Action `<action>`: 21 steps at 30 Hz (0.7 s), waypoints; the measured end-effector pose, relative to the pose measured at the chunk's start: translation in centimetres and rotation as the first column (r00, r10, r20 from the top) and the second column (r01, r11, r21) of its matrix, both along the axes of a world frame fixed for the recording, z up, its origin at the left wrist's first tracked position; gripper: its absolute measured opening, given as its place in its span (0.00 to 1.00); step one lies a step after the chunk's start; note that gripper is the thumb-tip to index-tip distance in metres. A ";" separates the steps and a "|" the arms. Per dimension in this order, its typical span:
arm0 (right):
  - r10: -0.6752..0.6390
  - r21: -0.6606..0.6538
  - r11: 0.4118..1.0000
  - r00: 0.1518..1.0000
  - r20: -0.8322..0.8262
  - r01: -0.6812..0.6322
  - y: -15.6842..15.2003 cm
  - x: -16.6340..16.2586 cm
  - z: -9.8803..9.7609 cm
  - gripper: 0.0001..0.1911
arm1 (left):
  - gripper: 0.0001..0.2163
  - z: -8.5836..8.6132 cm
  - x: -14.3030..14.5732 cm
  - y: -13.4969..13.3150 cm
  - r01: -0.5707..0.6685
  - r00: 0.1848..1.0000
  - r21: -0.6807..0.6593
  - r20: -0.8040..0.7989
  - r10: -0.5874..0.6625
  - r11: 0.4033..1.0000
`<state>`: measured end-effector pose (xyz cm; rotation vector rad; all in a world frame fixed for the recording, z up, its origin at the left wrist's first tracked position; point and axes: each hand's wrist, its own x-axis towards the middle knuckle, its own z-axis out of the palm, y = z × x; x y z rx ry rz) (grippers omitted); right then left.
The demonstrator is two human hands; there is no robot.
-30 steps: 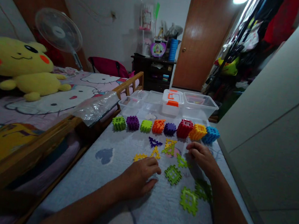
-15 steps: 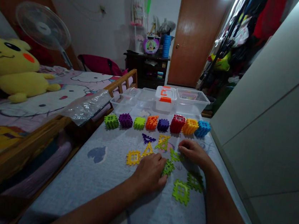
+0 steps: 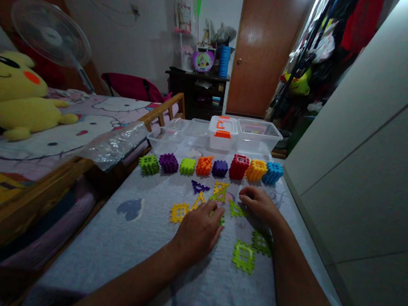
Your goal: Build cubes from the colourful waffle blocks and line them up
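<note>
My left hand [image 3: 200,227] is low over the cloth, its fingers curled down over a green lattice piece [image 3: 222,220]. Most of that piece is hidden beneath the fingers. My right hand [image 3: 259,203] rests with its fingers bent together beside a green triangle piece [image 3: 235,208]; nothing shows in it. Just beyond the left hand lie a yellow triangle piece [image 3: 199,199], a yellow square piece [image 3: 179,212] and a purple triangle piece [image 3: 199,187]. Overlapping yellow and green triangles [image 3: 219,192] lie between the hands. Nearer me are a green square piece [image 3: 243,257] and a darker green one [image 3: 262,243].
Stacks of coloured pieces form a row across the table, from green [image 3: 149,165] to red [image 3: 239,167] and blue [image 3: 273,173]. Behind stand a lidded clear box [image 3: 222,140] and an open clear bin [image 3: 260,130]. A wooden bed rail [image 3: 76,173] borders the left; a white cabinet [image 3: 374,143], the right.
My left fingers have moved over the green lattice piece, covering more of it. My right hand stays near the green triangle. The whole view has shifted slightly.
</note>
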<state>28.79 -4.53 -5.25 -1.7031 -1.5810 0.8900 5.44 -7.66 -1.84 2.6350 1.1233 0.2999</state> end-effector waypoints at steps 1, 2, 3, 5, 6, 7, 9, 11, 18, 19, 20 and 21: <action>-0.004 0.000 1.000 1.000 -0.005 0.004 0.1 0.0 -0.1 0.09 | 0.13 0.2 0.3 -0.7 0.078 0.997 -0.014 0.015 -0.078 0.997; -0.010 0.000 1.000 1.000 -0.011 0.010 0.1 0.1 -0.3 0.09 | 0.12 0.3 0.6 -1.4 0.167 0.986 -0.033 0.028 -0.167 0.985; -0.014 0.000 1.000 1.000 -0.017 0.014 0.2 0.1 -0.4 0.09 | 0.10 0.4 1.1 -2.0 0.255 0.967 -0.048 0.038 -0.253 0.966; -0.021 0.003 1.000 0.999 -0.034 0.021 0.2 0.1 -0.5 0.10 | 0.08 0.6 2.1 -2.7 0.386 0.922 -0.048 0.043 -0.385 0.921; -0.026 0.004 1.000 0.999 -0.047 0.027 0.2 0.2 -0.6 0.10 | 0.06 0.6 2.8 -2.9 0.420 0.907 -0.032 0.033 -0.419 0.907; -0.032 0.002 0.999 0.998 -0.062 0.032 0.2 0.2 -0.6 0.10 | 0.06 0.6 3.6 -2.9 0.436 0.900 -0.011 0.018 -0.436 0.900; -0.048 -0.013 0.999 0.994 -0.098 0.047 0.2 0.3 -0.5 0.11 | 0.06 0.3 5.3 -2.7 0.430 0.903 0.031 -0.016 -0.429 0.902; -0.066 -0.041 0.997 0.987 -0.146 0.060 0.1 0.4 -0.5 0.12 | 0.08 -0.2 7.1 -2.4 0.407 0.914 0.051 -0.036 -0.405 0.912; -0.121 -0.132 0.988 0.945 -0.304 0.084 0.0 0.8 -0.2 0.17 | 0.12 -1.2 10.2 -1.7 0.380 0.925 0.045 -0.043 -0.378 0.924; -0.126 -0.138 0.987 0.943 -0.308 0.087 0.0 0.8 -0.1 0.17 | 0.12 -1.1 10.1 -1.6 0.385 0.922 0.045 -0.049 -0.383 0.922; -0.131 -0.145 0.985 0.943 -0.307 0.090 0.0 0.8 0.0 0.17 | 0.12 -1.0 10.0 -1.6 0.390 0.920 0.047 -0.058 -0.387 0.920; -0.138 -0.151 0.984 0.942 -0.305 0.095 0.0 0.7 0.1 0.17 | 0.12 -0.9 9.8 -1.5 0.391 0.919 0.050 -0.067 -0.388 0.919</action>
